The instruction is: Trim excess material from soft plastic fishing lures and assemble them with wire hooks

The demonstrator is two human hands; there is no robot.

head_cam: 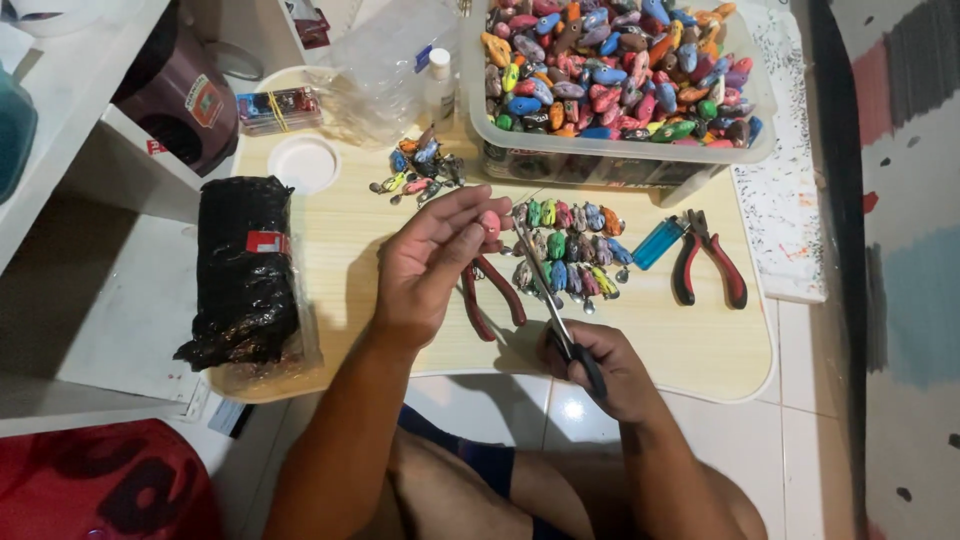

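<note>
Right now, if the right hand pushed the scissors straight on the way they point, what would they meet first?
The right hand aims the scissors up and left, tips near the pink lure body pinched in the left hand. That pink piece, or the fingers around it, likely comes first; depth is unclear.

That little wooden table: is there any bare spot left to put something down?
Yes: the near right corner of the table, below the red-handled pliers, and the strip between the black bundle and left hand. Crowded around the lure rows and bin.

Low pale wooden table (690, 350), frame centre; white floor tiles (800, 440) beneath; white shelving (70, 90) upper left; patterned rug (900, 250) right edge.
</note>
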